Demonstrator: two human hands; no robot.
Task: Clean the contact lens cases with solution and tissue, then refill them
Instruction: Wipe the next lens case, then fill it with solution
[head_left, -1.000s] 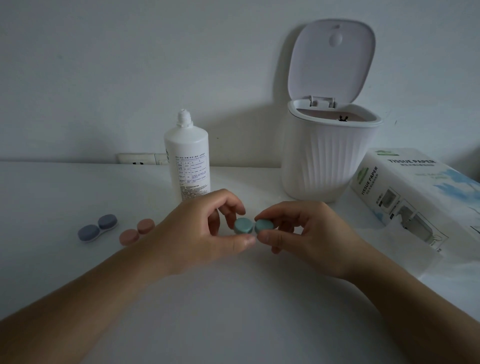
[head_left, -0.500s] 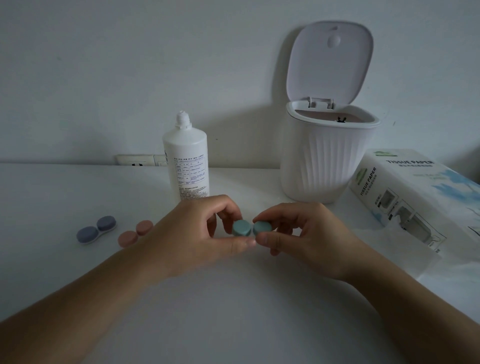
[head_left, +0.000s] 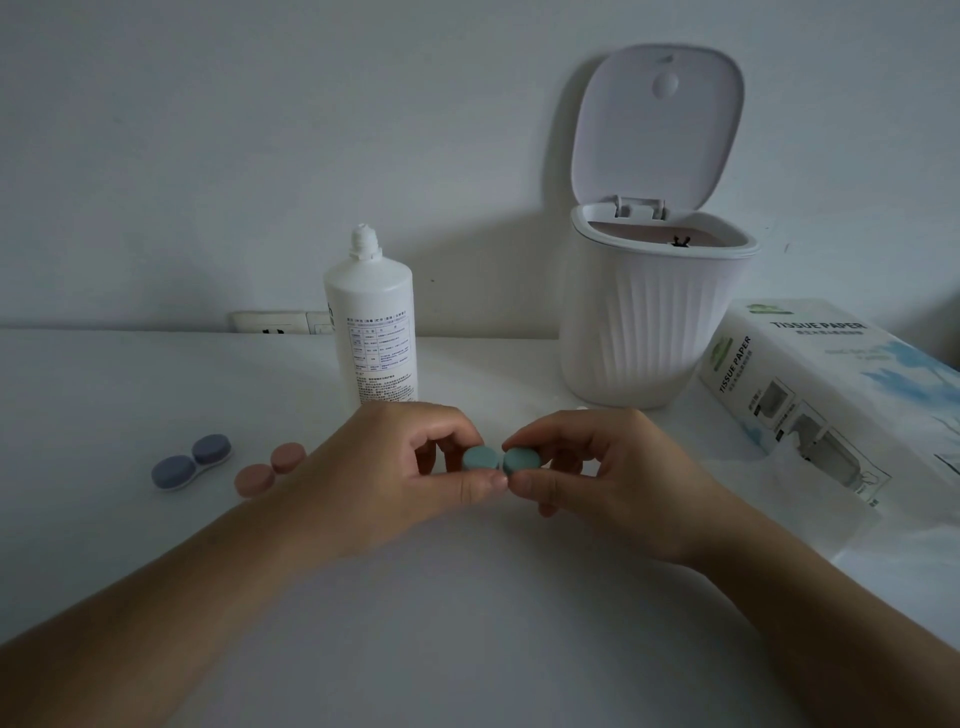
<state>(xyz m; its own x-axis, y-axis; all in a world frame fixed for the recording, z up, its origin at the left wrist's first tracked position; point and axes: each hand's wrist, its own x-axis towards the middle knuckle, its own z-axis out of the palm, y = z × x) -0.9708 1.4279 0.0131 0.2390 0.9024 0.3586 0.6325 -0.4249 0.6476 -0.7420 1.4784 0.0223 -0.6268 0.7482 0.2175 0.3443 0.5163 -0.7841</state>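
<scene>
White table (head_left: 467, 649) holding, back right, a ribbed white bin (head_left: 644, 338) with lid raised; at far right, a tissue paper box (head_left: 810, 384); a solution bottle (head_left: 375, 332) behind the hands. Blue case (head_left: 191, 462) and pink case (head_left: 270, 470) lie at left, caps on. Teal case (head_left: 501, 460) at centre, above the table — left hand (head_left: 395, 478) and right hand (head_left: 608, 478) each pinch one capped end.

Tissue paper box (head_left: 841, 395) cut off at right edge, solution bottle (head_left: 371, 332) label print too small to read
</scene>
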